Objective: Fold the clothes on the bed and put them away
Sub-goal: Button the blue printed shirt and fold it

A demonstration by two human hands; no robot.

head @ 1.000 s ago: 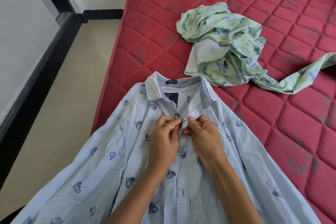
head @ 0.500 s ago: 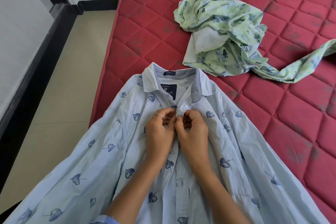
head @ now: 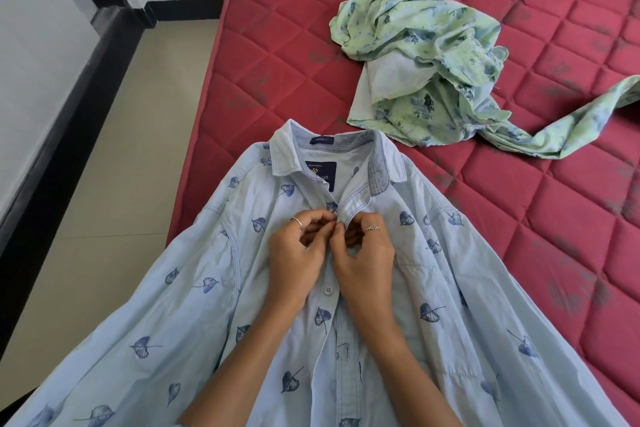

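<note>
Light blue leaf-print shirt [head: 194, 305] spread front-up across the near corner of the red quilted mattress [head: 519, 236], collar [head: 294, 156] pointing away, navy label showing inside the neck. Left sleeve side draped past the mattress's left edge, hanging over the beige tiled floor [head: 114, 184]. Right side of the shirt lying flat on the mattress, its hem end running out of the bottom of the view.

Left hand [head: 298, 253] and right hand [head: 363, 253] side by side at the placket just below the collar, fingers curled, each pinching a front edge of the shirt at the top button position, fingertips nearly touching. Ring on a finger of each. One white button [head: 327, 289] visible just below the hands, between the wrists.

Crumpled green floral garment [head: 422, 55] heaped farther up the mattress, just beyond the collar and to the right, close to it though contact unclear; one long strip trailing off toward the right edge of the view.

Open red mattress surface to the right of the shirt and beyond the green heap. Strip of bare floor along the left, bounded by a black skirting band [head: 52, 156] at the foot of a white wall.
</note>
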